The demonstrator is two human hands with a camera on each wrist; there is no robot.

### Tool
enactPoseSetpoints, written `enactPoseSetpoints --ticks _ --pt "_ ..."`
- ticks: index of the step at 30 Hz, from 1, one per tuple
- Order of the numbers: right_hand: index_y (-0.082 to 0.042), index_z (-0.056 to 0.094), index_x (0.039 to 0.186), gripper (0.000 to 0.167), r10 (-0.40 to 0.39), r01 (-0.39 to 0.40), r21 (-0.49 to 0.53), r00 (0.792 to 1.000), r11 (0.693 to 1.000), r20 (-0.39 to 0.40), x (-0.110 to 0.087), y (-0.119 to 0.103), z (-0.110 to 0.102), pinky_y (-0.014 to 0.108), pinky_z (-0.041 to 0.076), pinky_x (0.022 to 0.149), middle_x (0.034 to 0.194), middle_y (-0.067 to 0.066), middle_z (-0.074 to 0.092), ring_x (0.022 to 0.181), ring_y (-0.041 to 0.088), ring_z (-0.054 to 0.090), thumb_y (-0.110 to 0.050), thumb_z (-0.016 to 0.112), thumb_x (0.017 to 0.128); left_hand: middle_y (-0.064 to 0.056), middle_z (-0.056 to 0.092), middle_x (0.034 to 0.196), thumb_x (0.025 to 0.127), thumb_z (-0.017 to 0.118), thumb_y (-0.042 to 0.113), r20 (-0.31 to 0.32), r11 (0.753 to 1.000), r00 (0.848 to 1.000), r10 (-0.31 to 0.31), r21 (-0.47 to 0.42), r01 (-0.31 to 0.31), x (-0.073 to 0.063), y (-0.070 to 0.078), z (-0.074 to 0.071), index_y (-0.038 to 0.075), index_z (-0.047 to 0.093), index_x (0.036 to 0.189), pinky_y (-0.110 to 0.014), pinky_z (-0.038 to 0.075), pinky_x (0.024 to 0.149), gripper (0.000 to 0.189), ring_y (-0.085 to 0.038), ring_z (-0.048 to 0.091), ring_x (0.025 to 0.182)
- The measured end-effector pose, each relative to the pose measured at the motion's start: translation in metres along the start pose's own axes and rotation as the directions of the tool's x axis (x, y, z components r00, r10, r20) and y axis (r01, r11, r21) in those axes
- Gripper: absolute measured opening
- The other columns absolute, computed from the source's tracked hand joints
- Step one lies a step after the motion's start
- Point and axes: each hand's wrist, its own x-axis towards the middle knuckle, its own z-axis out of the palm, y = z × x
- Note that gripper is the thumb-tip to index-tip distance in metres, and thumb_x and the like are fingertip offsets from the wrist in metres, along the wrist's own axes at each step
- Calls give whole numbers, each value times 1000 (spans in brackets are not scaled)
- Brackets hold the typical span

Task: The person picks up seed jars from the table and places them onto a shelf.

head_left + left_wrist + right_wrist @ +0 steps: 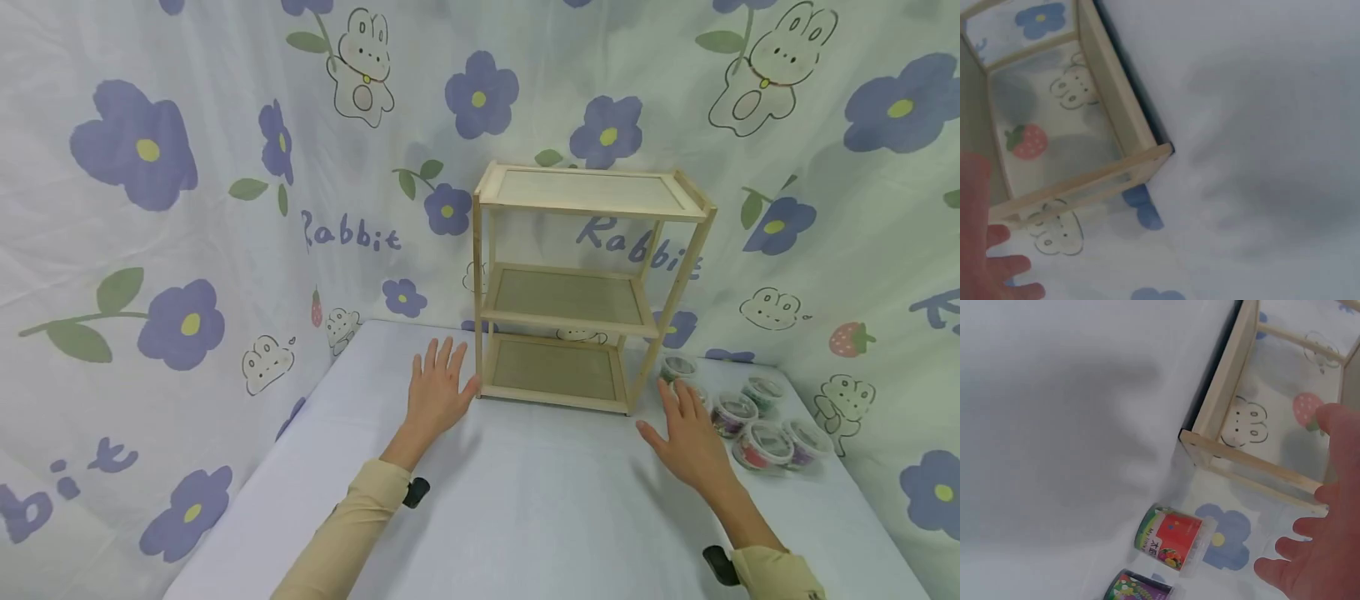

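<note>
From my remote view, the wooden shelf (566, 296) stands upright toward the back of the white table (540, 508), its three tiers facing me. My left grip (437, 393) is spread and holds nothing, near the shelf's left front post; I can't tell whether the thumb touches it. My right grip (693, 442), also spread and holding nothing, is near the right front post, just beside a cluster of lidded tubs (762, 446).

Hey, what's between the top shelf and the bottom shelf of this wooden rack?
The middle shelf, with open gaps above and below it where the curtain shows through. The head view shows this.
</note>
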Motion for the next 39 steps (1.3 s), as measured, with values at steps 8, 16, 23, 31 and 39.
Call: enactPoseSetpoints --ticks 8,16,23,31,39 --pt "2 26 153 78 31 -33 50 999 998 45 -11 -2 5 71 43 87 152 33 24 136 54 28 -44 59 98 -20 39 152 105 41 41 -81 976 997 -13 -218 -5 21 5 -16 4 41 147 -59 25 116 56 -41 28 144" --pt "1 27 152 77 38 -41 73 998 996 51 -27 -5 13 70 46 83 153 29 26 137 51 29 -42 62 97 -21 38 152 106 39 43 -50 907 995 -81 -418 53 44 10 -36 5 39 147 -62 35 109 56 -40 29 144" --pt "-4 28 152 74 39 -41 96 999 995 28 -40 -6 17 69 48 77 150 28 30 135 49 33 -43 60 98 -14 35 155 106 34 46 10 845 989 -146 -518 130 65 17 -55 11 33 151 -64 39 103 57 -34 30 144" --pt "-4 30 152 74 63 -69 114 997 991 52 -56 -3 13 71 47 79 150 28 32 131 51 37 -44 61 97 -13 33 157 106 31 45 4 776 990 -141 -621 113 91 25 -78 10 30 153 -59 34 109 58 -34 31 144" --pt "-5 32 150 72 100 -115 137 989 984 110 -71 -2 12 71 45 83 149 27 34 130 52 38 -48 58 98 -16 35 156 108 30 42 -3 660 992 -126 -747 82 113 32 -90 6 27 154 -44 29 118 59 -33 33 144"
